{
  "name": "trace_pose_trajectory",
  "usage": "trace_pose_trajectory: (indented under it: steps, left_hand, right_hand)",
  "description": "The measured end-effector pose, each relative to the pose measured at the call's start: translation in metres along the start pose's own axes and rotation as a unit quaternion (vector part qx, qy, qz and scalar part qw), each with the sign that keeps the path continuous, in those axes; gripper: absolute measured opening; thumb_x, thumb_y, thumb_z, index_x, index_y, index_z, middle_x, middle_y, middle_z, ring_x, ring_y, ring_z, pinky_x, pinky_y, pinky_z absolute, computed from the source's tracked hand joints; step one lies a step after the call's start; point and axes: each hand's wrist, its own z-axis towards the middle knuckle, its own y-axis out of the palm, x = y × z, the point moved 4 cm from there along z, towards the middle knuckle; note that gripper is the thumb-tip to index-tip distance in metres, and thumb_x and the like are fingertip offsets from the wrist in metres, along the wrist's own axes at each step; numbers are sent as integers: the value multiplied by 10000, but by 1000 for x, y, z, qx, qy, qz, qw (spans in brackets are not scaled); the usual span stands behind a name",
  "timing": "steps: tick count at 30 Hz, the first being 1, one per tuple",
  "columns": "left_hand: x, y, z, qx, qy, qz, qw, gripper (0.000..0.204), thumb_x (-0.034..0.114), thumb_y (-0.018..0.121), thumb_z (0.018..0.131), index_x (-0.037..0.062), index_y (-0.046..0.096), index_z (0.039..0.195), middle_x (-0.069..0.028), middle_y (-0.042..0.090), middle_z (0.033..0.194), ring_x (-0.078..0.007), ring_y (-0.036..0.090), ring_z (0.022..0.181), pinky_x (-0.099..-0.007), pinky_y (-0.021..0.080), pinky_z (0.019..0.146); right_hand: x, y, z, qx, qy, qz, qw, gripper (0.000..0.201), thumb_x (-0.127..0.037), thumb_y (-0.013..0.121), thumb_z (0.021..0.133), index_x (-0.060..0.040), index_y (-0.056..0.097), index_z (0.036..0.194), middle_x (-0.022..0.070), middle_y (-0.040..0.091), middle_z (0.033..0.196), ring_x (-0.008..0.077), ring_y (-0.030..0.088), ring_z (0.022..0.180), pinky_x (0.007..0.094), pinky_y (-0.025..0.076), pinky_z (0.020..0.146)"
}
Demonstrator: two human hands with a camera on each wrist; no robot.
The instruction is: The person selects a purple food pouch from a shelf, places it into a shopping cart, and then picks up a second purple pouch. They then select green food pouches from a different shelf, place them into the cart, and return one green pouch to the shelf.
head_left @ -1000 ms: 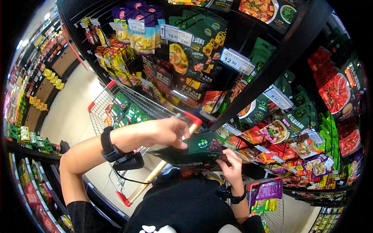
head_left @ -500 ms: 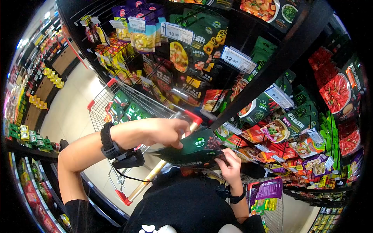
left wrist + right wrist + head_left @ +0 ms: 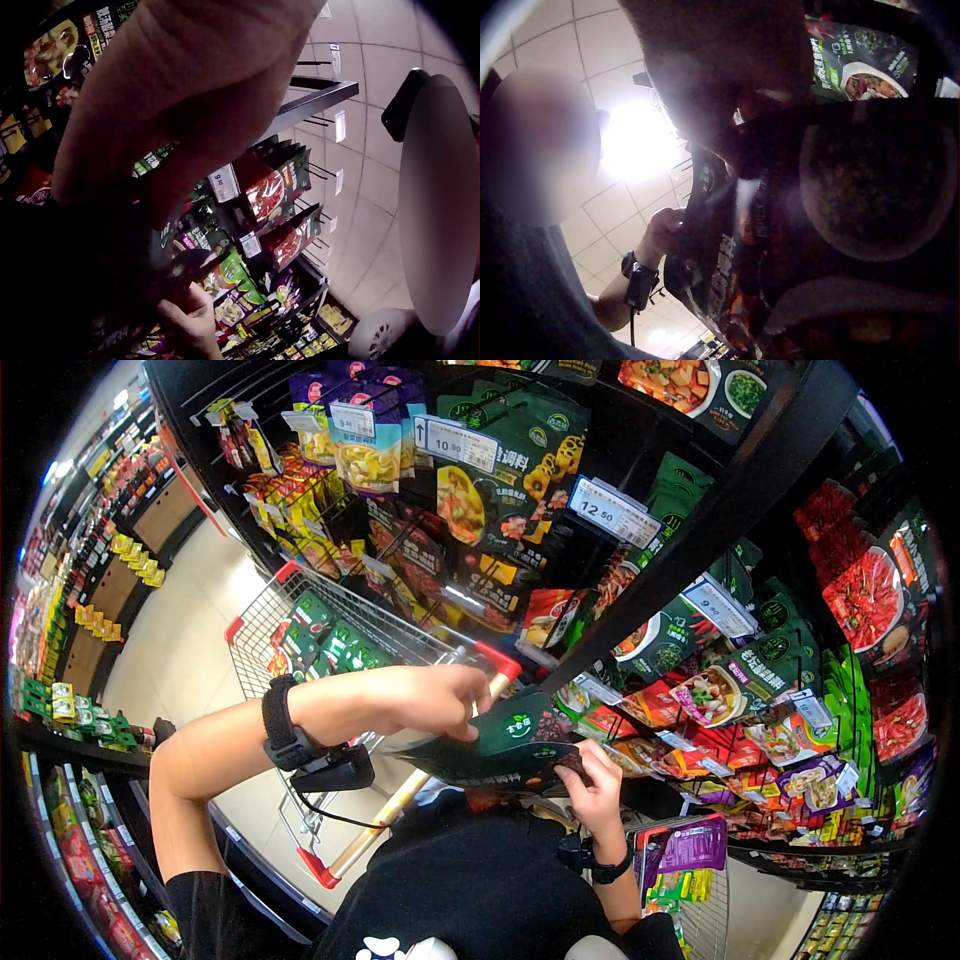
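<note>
A dark green food pouch (image 3: 505,745) is held in front of the chest, its upper face turned toward the head camera. The left hand (image 3: 430,702) pinches its left edge between thumb and curled fingers. On the opposite side the right hand (image 3: 596,788) grips the pouch, thumb on top. From the right wrist, the printed pouch (image 3: 720,277) looks large and dark, with the left hand (image 3: 664,231) at its far edge. In the left wrist view the left hand (image 3: 187,82) looms close and shadowed, and the right hand (image 3: 195,322) shows below.
Racks of hanging pouches (image 3: 510,480) with price tags (image 3: 612,515) stand ahead and to the right. A shopping cart (image 3: 255,620) holding green packs (image 3: 335,645) is beyond the left forearm. Another basket with purple packs (image 3: 692,847) lies at the lower right.
The pouch has shifted and tilted slightly in the two hands. Both hands keep their hold and stay nearly in place.
</note>
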Motion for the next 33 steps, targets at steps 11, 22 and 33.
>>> trace_pose_trajectory:
  steps: [11,22,33]
  left_hand:
    - [2,2,2,-6,4,-65,998,316,-32,579,729,56,401,975,-41,466,827,-138,421,788,-265,352,687]
    - [7,1,-3,-39,-3,-93,995,286,13,620,736,39,473,980,-44,517,906,-127,467,857,-246,373,753]
    - [10,7,-8,-102,179,-127,970,204,46,617,778,29,488,935,-34,541,893,-83,523,818,-213,426,727]
  right_hand:
    - [-2,2,0,1,3,12,1000,132,67,617,645,63,538,751,135,528,754,244,535,629,265,425,575]
    - [0,-1,-2,16,33,21,999,117,55,613,658,67,540,748,132,536,748,224,532,624,259,425,586]
    - [16,-8,-10,39,115,155,980,72,47,587,724,65,552,784,63,540,751,97,481,642,208,386,576]
